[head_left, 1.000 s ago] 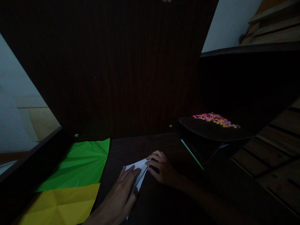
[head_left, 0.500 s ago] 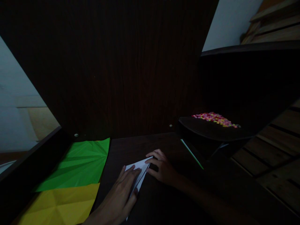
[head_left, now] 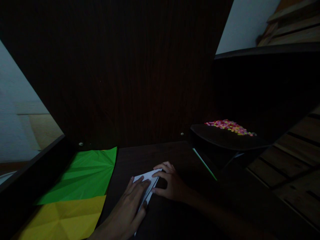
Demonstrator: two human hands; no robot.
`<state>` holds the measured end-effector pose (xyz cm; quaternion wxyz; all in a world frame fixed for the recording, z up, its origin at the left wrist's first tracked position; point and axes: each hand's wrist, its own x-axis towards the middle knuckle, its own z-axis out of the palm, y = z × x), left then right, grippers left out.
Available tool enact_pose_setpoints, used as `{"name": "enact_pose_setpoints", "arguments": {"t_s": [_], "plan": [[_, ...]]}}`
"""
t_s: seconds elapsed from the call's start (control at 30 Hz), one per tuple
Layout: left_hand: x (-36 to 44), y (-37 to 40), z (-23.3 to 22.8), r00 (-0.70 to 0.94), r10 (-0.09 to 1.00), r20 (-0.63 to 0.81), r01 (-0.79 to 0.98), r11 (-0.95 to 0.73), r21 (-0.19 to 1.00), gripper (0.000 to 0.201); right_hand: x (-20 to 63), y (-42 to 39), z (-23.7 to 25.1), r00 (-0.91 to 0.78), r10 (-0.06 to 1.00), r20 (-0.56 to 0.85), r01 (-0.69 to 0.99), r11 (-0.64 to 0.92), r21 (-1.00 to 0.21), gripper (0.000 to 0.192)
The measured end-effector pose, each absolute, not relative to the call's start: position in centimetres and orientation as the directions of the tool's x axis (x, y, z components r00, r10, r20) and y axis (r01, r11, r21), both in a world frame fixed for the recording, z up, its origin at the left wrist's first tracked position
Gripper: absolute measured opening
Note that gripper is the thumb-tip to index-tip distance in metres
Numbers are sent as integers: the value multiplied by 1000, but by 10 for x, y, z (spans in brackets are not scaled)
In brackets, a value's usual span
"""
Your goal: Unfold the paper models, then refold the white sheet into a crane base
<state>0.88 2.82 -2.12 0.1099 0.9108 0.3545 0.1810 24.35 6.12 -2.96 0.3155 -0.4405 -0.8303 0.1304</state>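
My left hand (head_left: 128, 205): fingers extended, laid over 1 folded white paper (head_left: 149, 175) | my right hand (head_left: 173, 183): half-curled, fingertips at its far corner, cannot tell if pinching

Left fingers (head_left: 143, 185) nearly straight and angled forward, right fingers (head_left: 162, 174) bent and leftward.

White paper (head_left: 149, 174), single piece, folded, plain, matte. Lies low on the dark wood surface (head_left: 141, 156), set on a slant: one corner points up and right, a narrow tip runs down toward the near edge of view. Straight upper edge. Layers part slightly along the right side, dark gap between. Middle covered, exact fold shape unclear.
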Motion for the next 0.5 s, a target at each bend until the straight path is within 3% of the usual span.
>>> {"name": "enact_pose_setpoints", "arguments": {"t_s": [0.23, 0.5], "plan": [[8, 30, -22, 720, 663, 208, 602, -744, 289, 62, 243, 60, -27, -416, 836, 359, 664, 549, -508, 48], [9, 30, -26, 774, 611, 169, 591, -792, 154, 76, 253, 59, -19, -516, 792, 327, 668, 611, -426, 41]]}}
